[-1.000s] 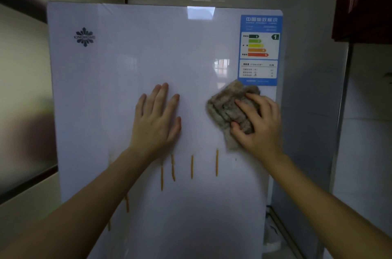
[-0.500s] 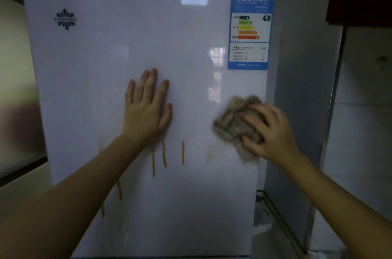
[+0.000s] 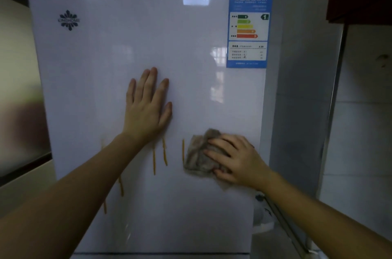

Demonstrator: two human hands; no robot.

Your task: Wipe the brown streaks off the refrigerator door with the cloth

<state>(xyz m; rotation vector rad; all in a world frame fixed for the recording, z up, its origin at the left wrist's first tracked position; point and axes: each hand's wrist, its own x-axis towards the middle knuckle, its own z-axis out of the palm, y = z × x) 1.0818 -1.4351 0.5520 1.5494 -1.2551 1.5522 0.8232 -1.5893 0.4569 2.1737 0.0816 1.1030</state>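
Right hand (image 3: 235, 159) lies over the bunched cloth (image 3: 198, 158), fingers bent across it and thumb tucked at its lower edge, holding it and pressing it against the refrigerator door (image 3: 127, 36). Left hand (image 3: 147, 110) is flat on the door with straight, slightly spread fingers, holding nothing, up and to the left of the right hand. The brown streaks (image 3: 183, 150) all lie to the left of the right hand. The nearest one is just beside the cloth's left edge, two more hang below the left wrist, and others run lower along the left forearm. Each streak runs vertically, so a sideways pass to the left would cross them. The right hand is clearly the nearer one, and the cloth is already at their height. Compared with a second ago, the cloth has come down from beside the blue energy label (image 3: 249, 30) to streak level. The rightmost streak no longer shows; whether it is wiped off or only covered by the cloth cannot be told. The left hand has stayed planted.
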